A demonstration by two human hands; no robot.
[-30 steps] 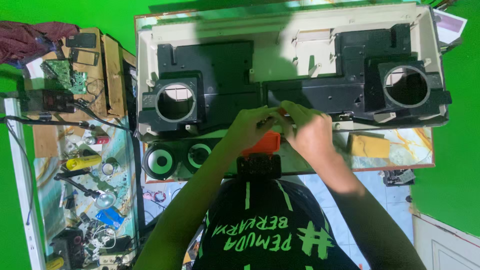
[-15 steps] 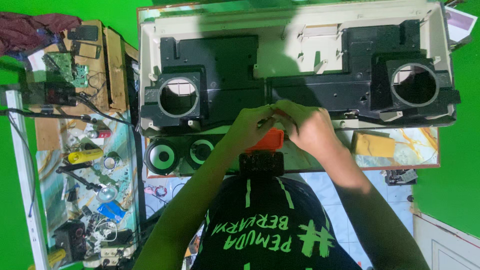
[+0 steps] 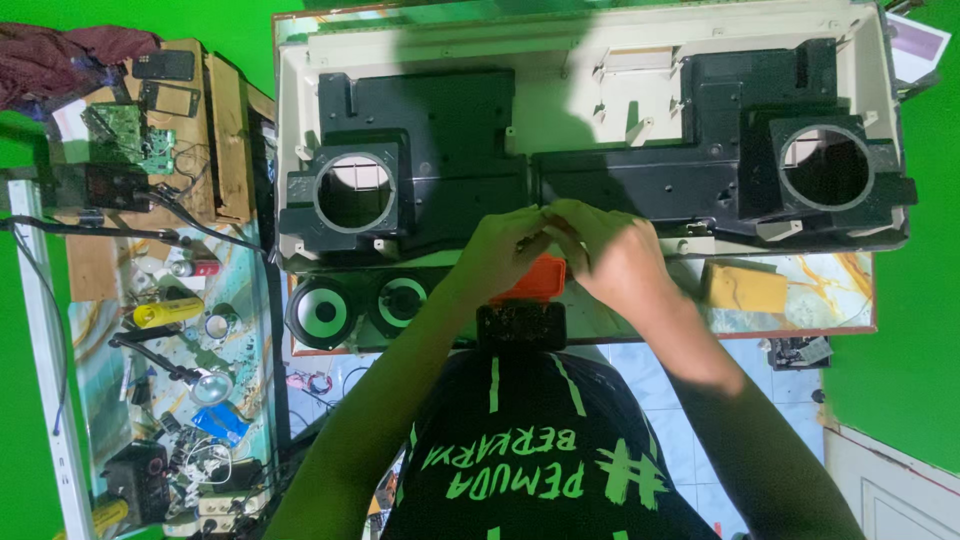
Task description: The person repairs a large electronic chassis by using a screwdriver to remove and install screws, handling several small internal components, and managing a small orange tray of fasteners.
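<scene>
Here both hands meet over the middle of a large cream housing (image 3: 560, 120) that lies open on the counter (image 3: 800, 290), just at the near edge of the black inner frame (image 3: 620, 185) that spans it. The left hand (image 3: 500, 250) and the right hand (image 3: 615, 255) touch at their fingertips; the fingers (image 3: 545, 215) are drawn together as if pinching something small, but whatever sits between them is too tiny and hidden to make out. The pinch lies right against the frame's lower edge, about midway between the two round speaker openings, the left one (image 3: 355, 195) and the right one (image 3: 825, 168). Just below the hands an orange block (image 3: 535, 280) shows between the wrists, and a black clip (image 3: 520, 325) sits under it. Two loose speakers with green cones (image 3: 325, 312) rest near the left forearm. Off to the left, a cluttered bench (image 3: 150, 330) carries circuit boards, a yellow tool and cables.
</scene>
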